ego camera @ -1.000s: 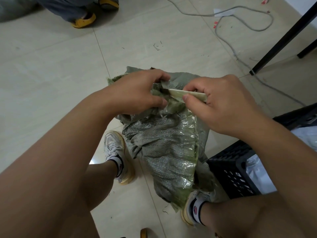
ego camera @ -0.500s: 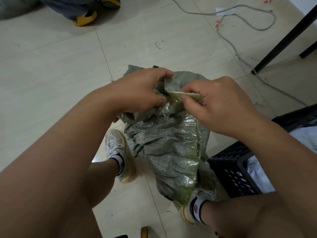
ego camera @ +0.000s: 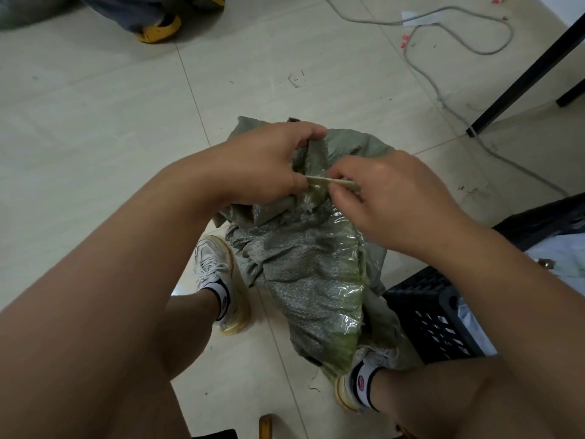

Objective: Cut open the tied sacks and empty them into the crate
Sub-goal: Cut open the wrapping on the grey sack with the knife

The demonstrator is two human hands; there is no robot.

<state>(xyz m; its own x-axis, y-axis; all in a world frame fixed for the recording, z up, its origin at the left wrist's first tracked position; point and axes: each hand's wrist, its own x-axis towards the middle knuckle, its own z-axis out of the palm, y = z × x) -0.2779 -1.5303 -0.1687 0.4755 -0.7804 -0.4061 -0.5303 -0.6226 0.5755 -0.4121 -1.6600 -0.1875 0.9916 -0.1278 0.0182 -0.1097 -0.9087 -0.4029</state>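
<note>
Cutting step: left hand (ego camera: 269,163) grips the bunched neck of the sack (ego camera: 310,274) standing between the feet beside the crate (ego camera: 433,324), right hand (ego camera: 389,198) pinches a thin blade (ego camera: 329,181) at the neck; next probably slice through, then tip.

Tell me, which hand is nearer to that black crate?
The right hand. It pinches the thin blade at the sack's top, up and left of the black crate; the left hand grips the sack farther left.

Sack (ego camera: 310,274) between feet on floor (ego camera: 95,122); crate (ego camera: 440,324) right; cable (ego camera: 443,90) behind.
</note>
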